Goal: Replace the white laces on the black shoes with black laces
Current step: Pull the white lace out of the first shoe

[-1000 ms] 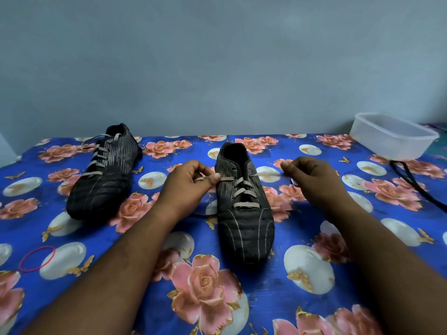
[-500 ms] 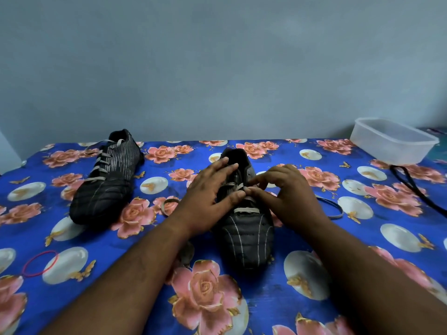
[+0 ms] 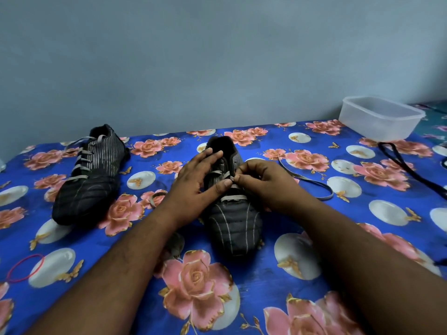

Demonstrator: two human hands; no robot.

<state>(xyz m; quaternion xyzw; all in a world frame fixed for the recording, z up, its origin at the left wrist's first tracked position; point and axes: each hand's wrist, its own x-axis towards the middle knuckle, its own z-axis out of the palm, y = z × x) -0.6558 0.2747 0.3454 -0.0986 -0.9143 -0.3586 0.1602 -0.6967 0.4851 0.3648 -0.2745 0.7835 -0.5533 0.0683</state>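
Near shoe [image 3: 233, 221]: black football boot with pale stripes, toe toward me, on the floral cloth [image 3: 278, 274]; everything below is placed from it.
White lace [image 3: 233, 197]: still crossing the boot's eyelets; one loose end loops onto the cloth to the boot's right.
My left hand [image 3: 193, 187]: lies flat over the boot's left flank, fingers straight and reaching toward the collar, thumb tip pressed on the lace at mid-tongue.
My right hand [image 3: 263, 183]: on the boot's right side, fingers curled, fingertips pinching the lace just beside my left thumb.
Second shoe [image 3: 90, 175]: well left of the boot, white laces threaded.
Black laces [image 3: 408, 169]: far right of the boot, trailing over the cloth.
Plastic tub [image 3: 381, 120]: beyond the black laces, to the boot's back right.
Red rubber band [image 3: 25, 268]: front left of the boot.
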